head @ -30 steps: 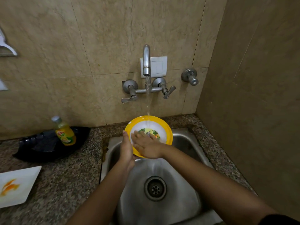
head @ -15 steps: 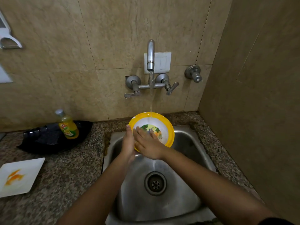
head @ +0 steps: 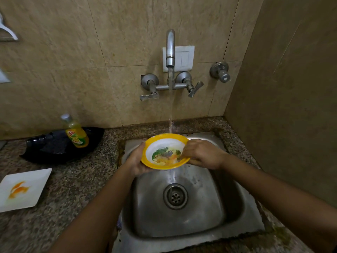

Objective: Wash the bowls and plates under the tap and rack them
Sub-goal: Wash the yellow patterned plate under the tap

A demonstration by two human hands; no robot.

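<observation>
Head view: looks down into a steel sink (head: 209, 207) set in a speckled counter (head: 73, 189), in a tiled corner.
Bowl (head: 165, 143): yellow rim, white inside, printed picture at the bottom; held above the sink between both hands, tipped slightly toward the camera, below the tap.
Left hand (head: 135, 161): grips the bowl's left side, fingers curled underneath.
Right hand (head: 202, 154): grips the right rim, fingertips curled over the edge into the bowl.
Tap (head: 170, 48): wall-mounted, two lever handles, open.
Water (head: 170, 110): thin stream, meets the bowl at its far rim; seen again beneath the bowl, above the drain.
Drain (head: 175, 196): round, in the middle of the basin, nearer the camera than the bowl.
Plate (head: 27, 179): white, square, smeared orange; lies flat on the counter, well left of the sink.
Soap bottle (head: 75, 132): yellow, upright, stands in the black tray.
Black tray (head: 54, 148): on the counter against the wall, left of the sink.
Switch plate (head: 184, 58): white, on the wall behind the spout.
Valve (head: 219, 72): on the wall, right of the tap.
</observation>
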